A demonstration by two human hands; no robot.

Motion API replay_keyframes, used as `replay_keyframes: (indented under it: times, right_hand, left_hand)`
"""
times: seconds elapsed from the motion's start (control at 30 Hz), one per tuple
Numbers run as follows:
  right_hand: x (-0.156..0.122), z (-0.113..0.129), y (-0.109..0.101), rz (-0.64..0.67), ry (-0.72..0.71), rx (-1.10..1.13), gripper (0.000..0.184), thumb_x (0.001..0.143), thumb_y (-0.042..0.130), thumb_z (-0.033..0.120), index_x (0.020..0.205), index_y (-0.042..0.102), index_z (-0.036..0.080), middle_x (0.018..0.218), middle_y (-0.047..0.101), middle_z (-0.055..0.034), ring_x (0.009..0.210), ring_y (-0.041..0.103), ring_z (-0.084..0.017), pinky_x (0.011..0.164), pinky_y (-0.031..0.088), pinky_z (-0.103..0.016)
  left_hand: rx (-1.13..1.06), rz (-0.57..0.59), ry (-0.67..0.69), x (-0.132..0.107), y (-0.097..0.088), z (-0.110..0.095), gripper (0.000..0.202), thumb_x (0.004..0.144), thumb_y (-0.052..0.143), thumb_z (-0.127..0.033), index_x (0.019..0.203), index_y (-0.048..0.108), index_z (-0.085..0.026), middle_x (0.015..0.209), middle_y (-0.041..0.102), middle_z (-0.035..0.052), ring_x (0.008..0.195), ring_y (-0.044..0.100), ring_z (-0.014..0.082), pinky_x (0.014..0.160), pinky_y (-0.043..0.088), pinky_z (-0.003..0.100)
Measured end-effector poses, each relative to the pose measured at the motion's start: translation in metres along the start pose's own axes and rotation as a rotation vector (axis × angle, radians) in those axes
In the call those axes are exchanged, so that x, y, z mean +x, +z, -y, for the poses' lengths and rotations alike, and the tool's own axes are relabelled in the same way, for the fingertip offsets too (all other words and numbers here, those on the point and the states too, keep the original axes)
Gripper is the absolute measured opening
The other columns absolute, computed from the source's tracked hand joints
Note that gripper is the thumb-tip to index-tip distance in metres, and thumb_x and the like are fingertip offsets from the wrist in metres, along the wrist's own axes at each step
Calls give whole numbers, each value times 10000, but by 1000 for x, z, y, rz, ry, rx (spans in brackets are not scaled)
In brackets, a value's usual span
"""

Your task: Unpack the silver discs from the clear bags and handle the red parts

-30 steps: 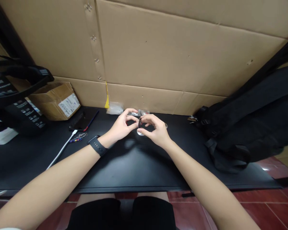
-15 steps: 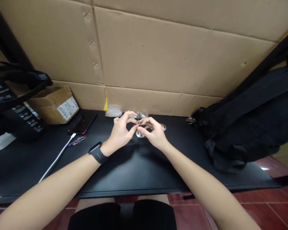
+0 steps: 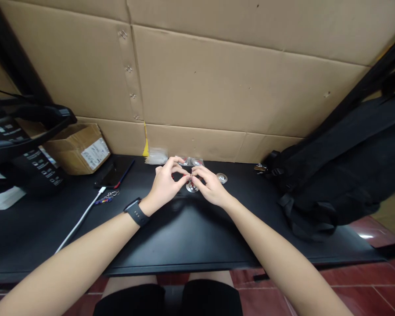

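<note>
My left hand and my right hand meet over the black table, thumbs and forefingers pinched close together. Between the fingertips is a thin piece, too small to make out, with bits of red showing by it. Right below the fingertips sits a round shiny metal disc, partly covered by the fingers. To the right of my right hand lies a similar metal disc. Behind the hands is a clear plastic bag with round metal pieces in it, partly hidden by my fingers.
At the back left stand an open cardboard box, a dark phone, a white cable and a keyring. Clear plastic bags lean by the cardboard wall. A black backpack fills the right side.
The view has tilted slightly, so the scene sits a little lower. Both hands stay pinched together over the disc, with only small finger shifts.
</note>
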State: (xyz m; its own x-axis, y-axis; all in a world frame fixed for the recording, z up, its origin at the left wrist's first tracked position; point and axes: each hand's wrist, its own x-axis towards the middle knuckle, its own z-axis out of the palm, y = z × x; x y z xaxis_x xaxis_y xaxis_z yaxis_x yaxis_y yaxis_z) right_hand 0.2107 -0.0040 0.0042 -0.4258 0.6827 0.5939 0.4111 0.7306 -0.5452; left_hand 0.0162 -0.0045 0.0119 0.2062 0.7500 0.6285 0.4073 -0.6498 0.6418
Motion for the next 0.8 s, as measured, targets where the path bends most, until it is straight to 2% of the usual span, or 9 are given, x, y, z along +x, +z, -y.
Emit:
replay_keyframes:
  times: [0.17,0.27,0.4,0.53,0.63,0.73,0.8]
  right_hand:
    - [-2,-6,-2,42,-28,-129,143,976,543,286,898,648,227,1196,615,-92,1151,571,-239,1036,447,-434]
    - [-3,-9,-3,62,-21,-154,129,956,569,265,873,661,228,1210,612,-87,1150,559,-247,1035,445,-452]
    - [-2,-9,-4,66,14,-107,131,956,570,257,889,679,229,1210,617,-76,1151,560,-239,1043,434,-449]
    - [-1,-7,-4,66,39,-77,148,957,572,252,859,677,213,1225,611,-74,1180,552,-232,1054,414,-430]
    - [-1,-8,-5,91,46,-72,144,954,582,258,855,673,208,1186,626,-72,1132,577,-221,1016,437,-401]
    - [-3,-15,-4,141,85,-88,106,949,601,291,971,669,212,1089,658,-65,1007,612,-202,921,480,-368]
    - [-4,-22,-2,165,122,-138,201,930,630,301,1108,648,210,1090,663,-75,988,613,-209,887,490,-367]
  left_hand:
    - [35,-4,10,1,-1,1,226,913,601,-270,1123,529,-231,1106,704,55,1076,669,207,972,468,360]
    - [23,91,18,0,-1,1,275,919,590,-280,1181,519,-235,1164,697,52,1107,656,202,978,449,357]
    - [111,231,-1,-2,1,3,384,876,649,-302,1230,510,-247,1071,746,17,1082,674,221,974,415,382]
    - [78,301,-25,-1,0,6,329,896,624,-300,1208,530,-251,965,778,-11,1020,709,201,963,408,354]
    - [92,341,-8,0,-3,9,301,891,633,-289,1181,558,-251,897,784,-22,939,727,191,940,405,344]
    - [215,362,55,1,-6,11,274,868,649,-232,1137,595,-252,816,771,-41,899,722,196,932,391,351]
    - [250,378,77,2,-8,14,275,868,642,-206,1135,601,-253,808,765,-41,877,720,193,895,411,331]
